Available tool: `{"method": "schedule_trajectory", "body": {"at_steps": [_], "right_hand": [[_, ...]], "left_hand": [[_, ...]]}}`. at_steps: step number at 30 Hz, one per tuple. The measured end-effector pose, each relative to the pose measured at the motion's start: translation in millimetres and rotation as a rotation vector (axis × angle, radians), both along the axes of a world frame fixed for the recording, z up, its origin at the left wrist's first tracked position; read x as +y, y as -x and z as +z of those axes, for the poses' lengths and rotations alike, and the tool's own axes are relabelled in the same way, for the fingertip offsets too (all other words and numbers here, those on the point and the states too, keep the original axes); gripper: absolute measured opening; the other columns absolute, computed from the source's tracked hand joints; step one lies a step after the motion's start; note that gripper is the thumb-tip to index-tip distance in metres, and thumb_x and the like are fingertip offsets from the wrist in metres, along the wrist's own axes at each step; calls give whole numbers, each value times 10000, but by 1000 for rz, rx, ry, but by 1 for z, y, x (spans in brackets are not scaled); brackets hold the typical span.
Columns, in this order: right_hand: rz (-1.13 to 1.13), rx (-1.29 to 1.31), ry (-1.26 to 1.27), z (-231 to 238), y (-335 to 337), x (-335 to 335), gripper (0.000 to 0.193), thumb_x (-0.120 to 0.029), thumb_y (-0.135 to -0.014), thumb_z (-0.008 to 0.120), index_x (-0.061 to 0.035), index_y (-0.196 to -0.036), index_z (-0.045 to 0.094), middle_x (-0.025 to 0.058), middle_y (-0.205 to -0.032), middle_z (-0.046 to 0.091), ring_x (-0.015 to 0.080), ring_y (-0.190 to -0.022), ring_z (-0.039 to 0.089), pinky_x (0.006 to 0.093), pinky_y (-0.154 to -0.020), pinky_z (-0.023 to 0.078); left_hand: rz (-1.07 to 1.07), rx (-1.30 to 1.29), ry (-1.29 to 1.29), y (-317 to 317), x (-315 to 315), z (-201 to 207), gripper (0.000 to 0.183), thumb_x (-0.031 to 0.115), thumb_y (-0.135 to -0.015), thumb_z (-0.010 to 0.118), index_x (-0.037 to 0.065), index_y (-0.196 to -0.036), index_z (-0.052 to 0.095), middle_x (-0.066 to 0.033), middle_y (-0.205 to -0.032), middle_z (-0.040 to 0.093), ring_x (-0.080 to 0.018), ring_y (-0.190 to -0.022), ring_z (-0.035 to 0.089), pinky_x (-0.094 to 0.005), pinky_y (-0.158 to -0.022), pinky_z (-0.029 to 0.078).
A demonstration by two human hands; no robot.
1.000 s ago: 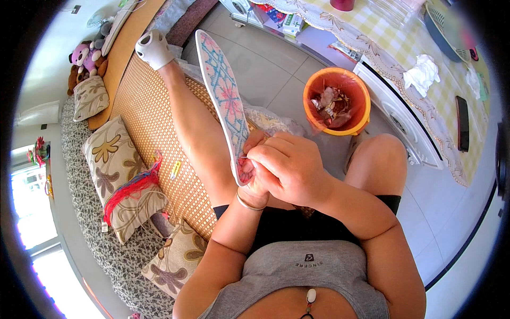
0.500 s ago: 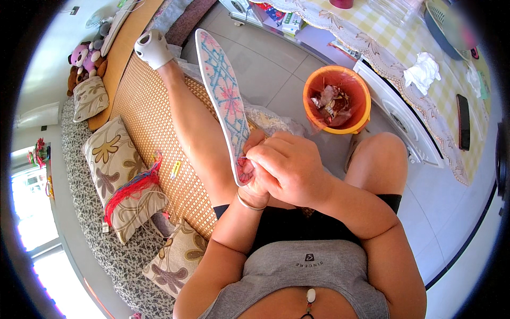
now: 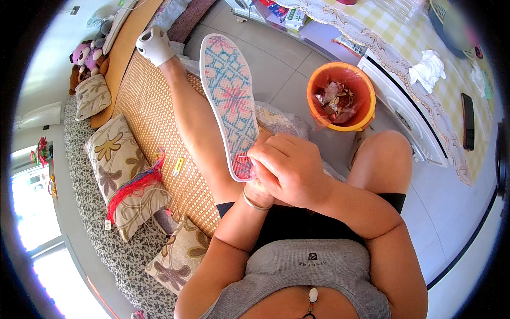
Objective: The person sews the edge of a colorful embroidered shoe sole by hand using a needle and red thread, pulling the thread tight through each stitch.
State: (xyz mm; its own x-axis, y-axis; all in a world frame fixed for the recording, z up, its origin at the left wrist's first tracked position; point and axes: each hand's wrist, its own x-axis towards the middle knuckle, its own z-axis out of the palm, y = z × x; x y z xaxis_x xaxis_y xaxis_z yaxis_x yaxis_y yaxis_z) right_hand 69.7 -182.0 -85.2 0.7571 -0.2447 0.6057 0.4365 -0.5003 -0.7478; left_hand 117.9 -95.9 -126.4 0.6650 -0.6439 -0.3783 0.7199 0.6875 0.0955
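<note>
An embroidered shoe insole (image 3: 229,95), white-edged with a blue lattice and pink-red flowers, stands tilted up in front of me, its narrower end towards me. My left hand (image 3: 259,190), with a bangle on the wrist, grips that end from beneath; most of its fingers are hidden. Over it lies my right hand (image 3: 289,166), closed, with thumb and forefinger pinched at the insole's right edge beside a dense red stitched patch (image 3: 243,166). Whatever is in the right fingertips is hidden or too small to see.
An orange bin (image 3: 367,119) with a liner and scraps stands on the floor ahead right. Red and blue threads (image 3: 139,187) lie on a cushion (image 3: 125,210) to my left. A table (image 3: 451,114) at right bears a phone (image 3: 468,122) and crumpled tissue (image 3: 426,70).
The insole has turned so its patterned face shows broader. A thin light line by the right fingertips no longer shows. Both hands stay together at the insole's near end.
</note>
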Motion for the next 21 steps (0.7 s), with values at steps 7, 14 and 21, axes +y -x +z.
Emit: {"method": "schedule_trajectory", "body": {"at_steps": [7, 14, 21], "right_hand": [[-24, 22, 40, -1, -2, 3, 203, -48, -656, 664, -70, -842, 587, 59, -691, 546, 235, -615, 569, 338, -528, 456], [-15, 27, 61, -3, -2, 4, 211, -59, -648, 669, -72, -844, 592, 52, -694, 550, 227, -626, 574, 333, -533, 460], [-11, 43, 62, -2, -2, 2, 211, -57, -645, 671, -70, -840, 590, 56, -696, 549, 230, -630, 575, 336, -534, 461]], "left_hand": [[12, -9, -13, 0, -2, -2, 212, 197, -797, 513, 20, -913, 504, -40, -656, 513, -102, -524, 468, -221, -490, 368], [21, -16, -24, 0, -3, -2, 229, 201, -790, 507, 15, -924, 510, -42, -667, 520, -102, -529, 471, -220, -489, 369], [23, -25, -36, 0, -2, -1, 247, 204, -783, 500, 9, -934, 516, -43, -679, 527, -102, -534, 475, -219, -488, 370]]}}
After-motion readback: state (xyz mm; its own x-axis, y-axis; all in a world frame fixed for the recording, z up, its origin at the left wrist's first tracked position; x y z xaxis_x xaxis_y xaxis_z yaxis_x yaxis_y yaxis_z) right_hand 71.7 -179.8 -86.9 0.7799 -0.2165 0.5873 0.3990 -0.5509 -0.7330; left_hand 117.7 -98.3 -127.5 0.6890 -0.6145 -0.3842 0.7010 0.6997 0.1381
